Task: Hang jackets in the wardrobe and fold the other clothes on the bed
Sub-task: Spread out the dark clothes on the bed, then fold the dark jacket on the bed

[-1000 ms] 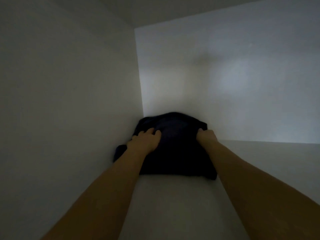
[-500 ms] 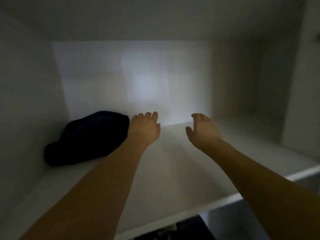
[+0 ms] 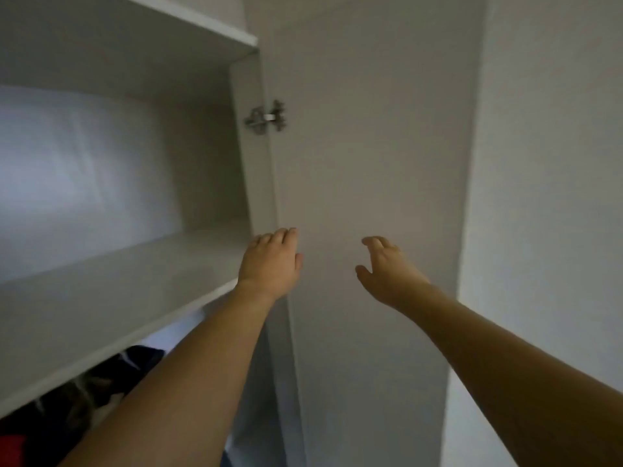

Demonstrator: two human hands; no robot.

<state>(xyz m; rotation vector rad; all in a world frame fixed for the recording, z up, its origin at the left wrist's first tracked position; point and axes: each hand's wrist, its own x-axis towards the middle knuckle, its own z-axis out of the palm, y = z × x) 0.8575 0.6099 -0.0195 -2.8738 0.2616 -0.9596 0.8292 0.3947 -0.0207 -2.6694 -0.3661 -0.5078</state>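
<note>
Both hands are raised with fingers loose, holding nothing: left hand (image 3: pixel 269 261) at the hinged edge of the open wardrobe door (image 3: pixel 371 163), right hand (image 3: pixel 387 267) before its panel, well apart. Dark clothes (image 3: pixel 101 382) lie under the bare shelf (image 3: pixel 118 298) at lower left.

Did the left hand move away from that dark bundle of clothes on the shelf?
Yes. The left hand was on the bundle deep in the shelf; now it has moved right, off the shelf, by the open wardrobe door, holding nothing.
</note>
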